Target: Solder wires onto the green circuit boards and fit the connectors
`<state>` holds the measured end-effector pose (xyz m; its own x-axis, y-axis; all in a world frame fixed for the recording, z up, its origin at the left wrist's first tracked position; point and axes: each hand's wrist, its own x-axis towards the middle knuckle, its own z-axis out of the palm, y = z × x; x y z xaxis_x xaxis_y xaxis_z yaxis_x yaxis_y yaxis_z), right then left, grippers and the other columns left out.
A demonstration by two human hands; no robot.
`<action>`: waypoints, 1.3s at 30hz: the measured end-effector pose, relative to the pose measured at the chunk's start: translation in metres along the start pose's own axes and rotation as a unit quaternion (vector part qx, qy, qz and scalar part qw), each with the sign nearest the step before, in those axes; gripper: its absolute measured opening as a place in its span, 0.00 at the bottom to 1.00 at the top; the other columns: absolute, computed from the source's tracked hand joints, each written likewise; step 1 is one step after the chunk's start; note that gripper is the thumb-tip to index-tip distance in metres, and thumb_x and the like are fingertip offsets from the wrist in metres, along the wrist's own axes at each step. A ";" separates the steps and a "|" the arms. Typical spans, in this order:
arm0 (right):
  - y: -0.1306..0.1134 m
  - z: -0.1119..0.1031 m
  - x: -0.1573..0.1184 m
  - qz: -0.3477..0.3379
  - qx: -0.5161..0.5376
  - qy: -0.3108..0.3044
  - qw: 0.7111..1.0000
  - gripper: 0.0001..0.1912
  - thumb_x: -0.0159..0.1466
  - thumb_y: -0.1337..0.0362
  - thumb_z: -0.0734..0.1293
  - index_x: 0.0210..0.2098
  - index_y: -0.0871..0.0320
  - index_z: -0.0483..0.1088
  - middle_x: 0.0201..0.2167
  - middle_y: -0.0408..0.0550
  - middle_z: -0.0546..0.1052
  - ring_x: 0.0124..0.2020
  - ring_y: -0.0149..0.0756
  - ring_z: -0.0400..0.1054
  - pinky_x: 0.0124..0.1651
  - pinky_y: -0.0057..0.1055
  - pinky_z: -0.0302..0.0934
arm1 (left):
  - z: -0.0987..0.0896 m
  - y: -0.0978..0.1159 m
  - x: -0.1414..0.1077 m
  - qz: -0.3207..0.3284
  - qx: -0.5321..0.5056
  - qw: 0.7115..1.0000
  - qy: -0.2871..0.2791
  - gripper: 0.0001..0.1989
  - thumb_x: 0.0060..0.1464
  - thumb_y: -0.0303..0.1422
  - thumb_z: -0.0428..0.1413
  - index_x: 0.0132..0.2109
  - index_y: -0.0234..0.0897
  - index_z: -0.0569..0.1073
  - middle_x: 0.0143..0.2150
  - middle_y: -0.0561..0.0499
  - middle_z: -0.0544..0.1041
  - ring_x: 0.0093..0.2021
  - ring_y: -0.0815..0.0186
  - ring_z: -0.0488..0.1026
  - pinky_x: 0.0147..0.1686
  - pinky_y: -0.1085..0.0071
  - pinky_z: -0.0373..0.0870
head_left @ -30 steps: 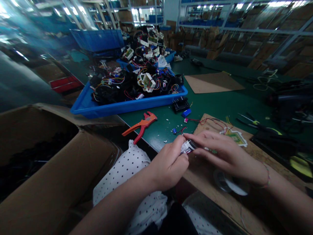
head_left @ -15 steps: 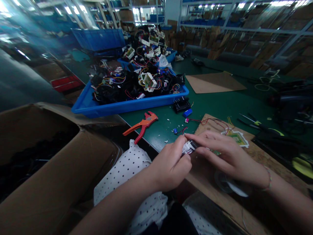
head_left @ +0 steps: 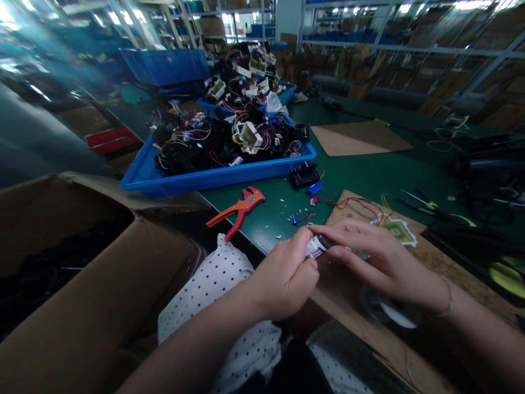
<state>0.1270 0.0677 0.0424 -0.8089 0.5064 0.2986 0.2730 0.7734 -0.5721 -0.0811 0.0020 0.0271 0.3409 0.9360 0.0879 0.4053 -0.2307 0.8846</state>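
Between my two hands is a small cylindrical part with a black end and a white, printed-looking side; its exact kind is unclear. My left hand is closed around its near-left end, thumb pressed along the side. At the black end, the thumb and fingers of my right hand pinch it. A bit of green board shows under my right fingers. Just beyond the hands lie a small blue connector with red and black wires and a white-edged circuit board on the wooden board.
Orange-red wire strippers lie at the green table's edge. Behind them stands a blue tray heaped with wired parts. A black holder and a blue block sit nearby. Pliers lie right; an open cardboard box stands left.
My left thumb has shifted slightly left and down along the cylindrical part, baring a little more of its side. Both hands otherwise keep their place, and the things on the table look unmoved.
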 end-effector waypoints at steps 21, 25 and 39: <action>-0.001 -0.001 0.003 -0.012 0.017 0.007 1.000 0.24 0.71 0.68 0.62 0.66 0.50 0.63 0.45 0.46 0.73 0.45 0.29 0.68 0.48 0.26 0.63 | 0.001 -0.004 0.000 0.015 -0.013 1.000 0.019 0.13 0.70 0.36 0.40 0.48 0.34 0.65 0.39 0.48 0.72 0.37 0.62 0.68 0.38 0.63 0.60; -0.001 -0.001 0.001 -0.016 0.010 0.003 1.000 0.25 0.71 0.68 0.62 0.66 0.50 0.62 0.46 0.46 0.73 0.46 0.29 0.68 0.48 0.26 0.63 | 0.000 -0.003 -0.001 0.035 -0.020 0.999 0.025 0.11 0.67 0.31 0.40 0.47 0.34 0.64 0.39 0.48 0.71 0.37 0.62 0.67 0.37 0.64 0.60; 0.003 -0.001 0.000 -0.037 0.006 -0.002 0.999 0.27 0.71 0.71 0.60 0.68 0.50 0.60 0.50 0.50 0.71 0.51 0.32 0.66 0.53 0.29 0.63 | 0.002 -0.006 -0.001 -0.020 -0.109 0.993 0.027 0.09 0.70 0.38 0.44 0.47 0.39 0.64 0.32 0.56 0.68 0.32 0.68 0.64 0.33 0.68 0.57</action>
<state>0.1282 0.0703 0.0412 -0.8285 0.4465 0.3379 0.2064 0.8045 -0.5570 -0.0825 0.0020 0.0211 0.2803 0.9574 0.0690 0.2218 -0.1345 0.9658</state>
